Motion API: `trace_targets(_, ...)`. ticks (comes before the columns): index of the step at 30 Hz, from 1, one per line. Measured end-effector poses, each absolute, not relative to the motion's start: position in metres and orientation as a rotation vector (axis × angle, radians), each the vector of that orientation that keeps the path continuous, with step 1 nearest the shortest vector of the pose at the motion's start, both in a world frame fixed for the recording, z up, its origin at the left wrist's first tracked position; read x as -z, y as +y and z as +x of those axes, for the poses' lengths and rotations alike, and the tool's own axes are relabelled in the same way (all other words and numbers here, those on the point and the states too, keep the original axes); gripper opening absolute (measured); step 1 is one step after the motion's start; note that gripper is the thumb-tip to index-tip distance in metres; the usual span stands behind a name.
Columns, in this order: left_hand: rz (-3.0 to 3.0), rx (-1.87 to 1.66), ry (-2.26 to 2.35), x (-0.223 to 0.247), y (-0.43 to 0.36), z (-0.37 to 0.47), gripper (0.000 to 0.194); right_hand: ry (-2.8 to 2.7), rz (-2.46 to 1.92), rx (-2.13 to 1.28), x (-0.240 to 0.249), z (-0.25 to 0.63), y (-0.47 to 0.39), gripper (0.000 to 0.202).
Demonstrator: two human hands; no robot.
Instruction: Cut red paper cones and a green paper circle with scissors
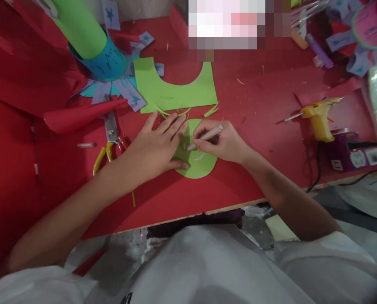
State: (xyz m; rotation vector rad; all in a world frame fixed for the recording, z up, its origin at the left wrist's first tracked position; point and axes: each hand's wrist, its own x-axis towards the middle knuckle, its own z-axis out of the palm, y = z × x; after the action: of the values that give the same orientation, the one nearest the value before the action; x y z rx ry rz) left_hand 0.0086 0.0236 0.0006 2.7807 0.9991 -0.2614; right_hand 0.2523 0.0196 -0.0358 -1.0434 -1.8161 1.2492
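Observation:
A green paper disc (204, 166) lies on the red table (163, 202) in front of me, with a small white mark on it. My left hand (155, 150) rests flat with its fingers spread, its fingertips and thumb over the disc's left side. In my right hand (215, 141) is a pale, pen-like stick (212, 133), gripped between thumb and fingers, its tip down at the disc. Just beyond both hands lies a green sheet (179, 95) with a round cut-out, thin green strips (211, 110) along its near edge.
Scissors (111, 128) with red and yellow handles lie left of my left hand. A blue cup (108, 63) holds a green roll at the back left. To the right are a yellow glue gun (321, 118), a purple box (342, 150) and a black cable.

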Motion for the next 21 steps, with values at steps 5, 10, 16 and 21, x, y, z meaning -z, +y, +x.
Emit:
trace_targets(5, 2.791, 0.27, 0.995, -0.0012, 0.024, 0.0089, 0.09, -1.816, -1.061, -1.225, 0.0361, 0.2527, 0.0203, 0.015)
trace_targets(10, 2.781, 0.271, 1.007, -0.001, 0.0242, 0.0094, 0.093, -1.818, -1.062, -1.271, 0.0366, 0.2533, 0.0202, 0.015)
trace_targets(16, 2.774, 0.318, 1.023, -0.0014, 0.024, 0.0107, 0.092, -1.823, -1.055, -1.286, 0.0378, 0.2536, 0.0202, 0.018)
trace_targets(21, 2.763, 0.325, 1.027, -0.0024, 0.0239, 0.011, 0.091, -1.806, -1.069, -1.275, 0.0368, 0.2531, 0.0196, 0.017)
